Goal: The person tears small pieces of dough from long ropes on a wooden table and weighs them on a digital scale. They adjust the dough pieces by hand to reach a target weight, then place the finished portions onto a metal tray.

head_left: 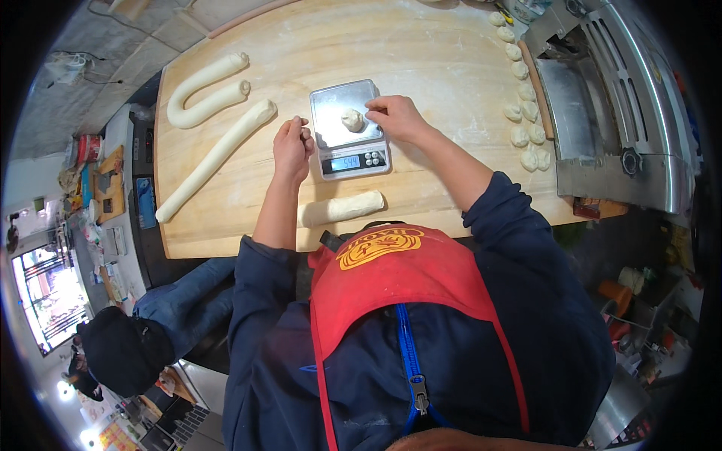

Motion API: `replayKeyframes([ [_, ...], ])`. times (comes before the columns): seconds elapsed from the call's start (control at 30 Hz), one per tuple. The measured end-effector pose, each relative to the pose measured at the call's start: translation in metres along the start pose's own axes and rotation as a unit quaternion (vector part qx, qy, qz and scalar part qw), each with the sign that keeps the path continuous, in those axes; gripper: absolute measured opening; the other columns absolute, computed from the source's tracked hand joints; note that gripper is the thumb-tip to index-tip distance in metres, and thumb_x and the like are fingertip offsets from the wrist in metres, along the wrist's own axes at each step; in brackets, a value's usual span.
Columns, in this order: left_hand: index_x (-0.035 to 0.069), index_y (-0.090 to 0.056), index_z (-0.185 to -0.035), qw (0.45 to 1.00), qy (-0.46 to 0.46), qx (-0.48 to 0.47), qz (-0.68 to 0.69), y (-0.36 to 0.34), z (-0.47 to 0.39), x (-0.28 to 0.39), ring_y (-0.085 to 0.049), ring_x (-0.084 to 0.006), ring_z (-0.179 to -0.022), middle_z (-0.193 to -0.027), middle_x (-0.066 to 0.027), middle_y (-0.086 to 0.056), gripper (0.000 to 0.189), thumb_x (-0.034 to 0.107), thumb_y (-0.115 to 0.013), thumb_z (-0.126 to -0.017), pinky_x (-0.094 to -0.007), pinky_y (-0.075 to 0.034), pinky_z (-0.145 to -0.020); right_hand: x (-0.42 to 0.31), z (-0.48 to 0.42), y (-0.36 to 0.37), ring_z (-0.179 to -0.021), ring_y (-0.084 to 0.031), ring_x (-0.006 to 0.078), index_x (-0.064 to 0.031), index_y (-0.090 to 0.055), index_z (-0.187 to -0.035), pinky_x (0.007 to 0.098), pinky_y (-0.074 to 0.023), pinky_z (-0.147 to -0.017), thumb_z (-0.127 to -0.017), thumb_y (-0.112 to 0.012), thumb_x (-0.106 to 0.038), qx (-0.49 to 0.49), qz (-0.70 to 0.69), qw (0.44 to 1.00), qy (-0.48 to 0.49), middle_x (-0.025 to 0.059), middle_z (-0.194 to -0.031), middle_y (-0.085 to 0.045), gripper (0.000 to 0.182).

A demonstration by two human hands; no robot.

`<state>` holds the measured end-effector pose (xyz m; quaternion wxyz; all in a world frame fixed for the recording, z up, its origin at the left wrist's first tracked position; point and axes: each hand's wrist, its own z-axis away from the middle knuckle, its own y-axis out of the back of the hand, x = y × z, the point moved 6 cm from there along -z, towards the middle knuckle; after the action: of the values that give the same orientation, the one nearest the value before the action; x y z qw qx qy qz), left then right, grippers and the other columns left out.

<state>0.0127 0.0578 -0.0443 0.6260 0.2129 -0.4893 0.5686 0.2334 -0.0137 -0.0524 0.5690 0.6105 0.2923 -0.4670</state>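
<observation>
A small lump of dough (352, 120) sits on the metal plate of a digital kitchen scale (324, 101), whose display is lit. My right hand (395, 117) hovers at the plate's right edge, thumb and fingertips a little apart, close beside the lump. Left of the scale is my left hand (292, 147), its fingers curled inward; whether anything is inside them is hidden. A short dough log (341, 208) lies on the wooden work table (271, 45) between me and the scale. Further left are a long straight dough rope (217, 160) and a U-shaped dough rope (183, 101).
Several dough pieces (529, 110) line the table's right side, next to a wooden rolling pin (536, 90). A steel dough-rolling machine (615, 101) stands at the right edge. Another person (127, 349) is at the lower left, beyond the table's left corner.
</observation>
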Motion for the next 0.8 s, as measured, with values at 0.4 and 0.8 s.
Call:
replayKeyframes([
  [0.4, -0.003, -0.058, -0.105, 0.976, 0.048, -0.196, 0.077, -0.061, 0.018, 0.017, -0.062, -0.0136, -0.070, -0.086, -0.0082, -0.064, 0.022, 0.016, -0.053, -0.094, -0.0225, -0.051, -0.058, -0.085, 0.021, 0.007, -0.082, -0.056, 0.0108, -0.0052, -0.068, -0.105, 0.0244, -0.0459, -0.072, -0.081, -0.067, -0.009, -0.012, -0.105, 0.992, 0.074, 0.0033, -0.089, -0.056, 0.024],
  [0.8, 0.003, -0.058, -0.084, 0.974, 0.076, -0.196, 0.082, -0.073, 0.042, 0.009, -0.056, -0.0112, -0.052, -0.066, -0.0040, -0.061, 0.033, 0.031, -0.048, -0.097, -0.0222, -0.045, -0.045, -0.095, 0.044, 0.003, -0.078, -0.060, 0.0127, -0.0027, -0.071, -0.091, 0.0265, -0.0479, -0.070, -0.081, -0.069, -0.010, 0.031, -0.179, 0.978, 0.101, 0.0041, -0.083, -0.060, 0.012],
])
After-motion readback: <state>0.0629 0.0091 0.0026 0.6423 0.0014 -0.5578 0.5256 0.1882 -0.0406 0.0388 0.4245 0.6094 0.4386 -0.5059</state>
